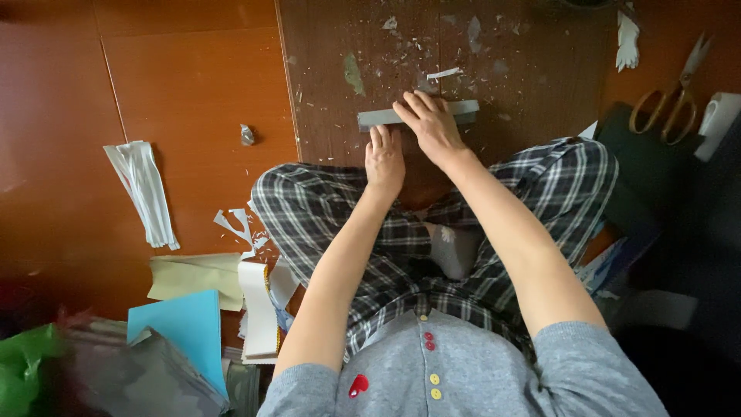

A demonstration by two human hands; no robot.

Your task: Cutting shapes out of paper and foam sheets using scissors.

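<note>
Right hand (432, 123) pressing down on grey strip (386, 117), fingers spread flat, not clenched. Left hand (384, 158) lying open, fingertips touching strip's near edge. Strip lying crosswise on dark board (532, 85) among paper scraps. Scissors (671, 100) sitting well apart, right.

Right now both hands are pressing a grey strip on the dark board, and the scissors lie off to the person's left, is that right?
Not quite. In the head view both the left hand and right hand do press the grey strip on the dark board, but the scissors lie to the person's right.
</note>
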